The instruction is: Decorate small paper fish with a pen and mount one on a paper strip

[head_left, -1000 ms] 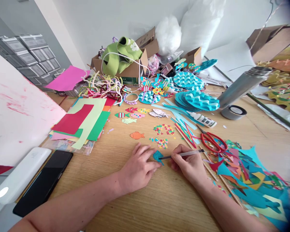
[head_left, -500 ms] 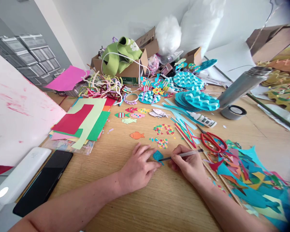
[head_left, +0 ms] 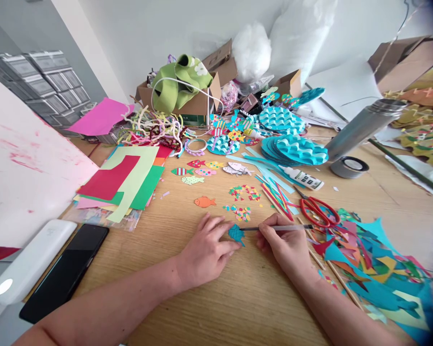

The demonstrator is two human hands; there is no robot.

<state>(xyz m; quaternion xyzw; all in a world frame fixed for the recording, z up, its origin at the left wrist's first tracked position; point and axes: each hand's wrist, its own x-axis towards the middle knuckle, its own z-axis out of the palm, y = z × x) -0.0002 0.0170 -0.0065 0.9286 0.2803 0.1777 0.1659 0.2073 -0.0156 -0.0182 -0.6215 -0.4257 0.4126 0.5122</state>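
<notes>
A small blue paper fish [head_left: 235,233] with dark drawn lines lies flat on the wooden table. The spread fingertips of my left hand [head_left: 206,247] rest at its left and lower edges, the palm down. My right hand [head_left: 283,245] pinches a slim pen [head_left: 250,229] with a dark front and greyish clear barrel; its tip is at the fish's right side. Above them lie an orange paper fish [head_left: 204,202], piles of tiny coloured paper bits [head_left: 241,213], and several patterned paper fish [head_left: 193,180].
Red-handled scissors [head_left: 319,212], a glue bottle [head_left: 303,178] and paper strips [head_left: 279,194] lie right of centre. Colourful scraps [head_left: 378,269] spread at the right. Paper sheets [head_left: 151,187], a phone [head_left: 67,271] and a white power bank [head_left: 31,259] are left. A metal flask [head_left: 364,129] stands tilted-looking behind.
The pen's tip has moved up along the right side of the blue fish, and the pen now lies more level. My right hand has shifted slightly right; my left hand stays put.
</notes>
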